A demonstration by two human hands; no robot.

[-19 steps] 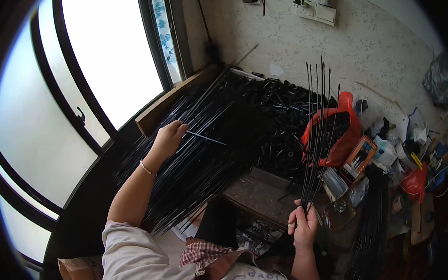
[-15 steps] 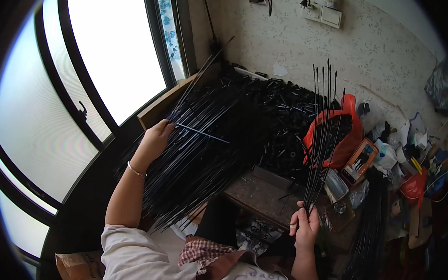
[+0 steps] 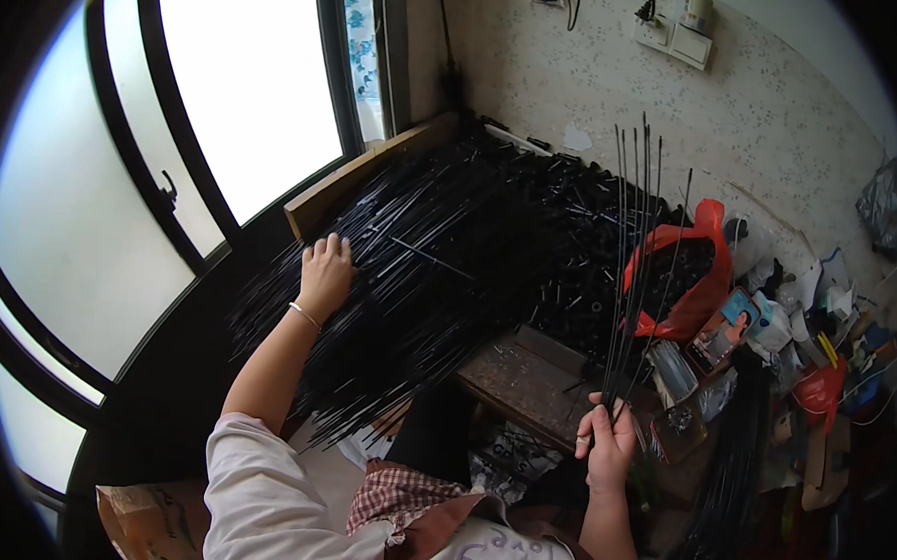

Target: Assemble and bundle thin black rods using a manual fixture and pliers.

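Hands: left (image 3: 325,272) touches rod pile (image 3: 419,279), right (image 3: 607,442) grips rods (image 3: 635,258).

A worn brown workbench (image 3: 524,378) stands in front of the person, its top bare in the middle apart from a few small dark bits. On its left side and back lies a big heap of thin black rods (image 3: 419,269), fanned out toward the window, with a pile of short black parts (image 3: 590,246) behind it against the wall. At the right end sit a red plastic bag (image 3: 694,281) filled with black pieces, a small colourful packet (image 3: 724,329) and clear plastic bags (image 3: 680,375).
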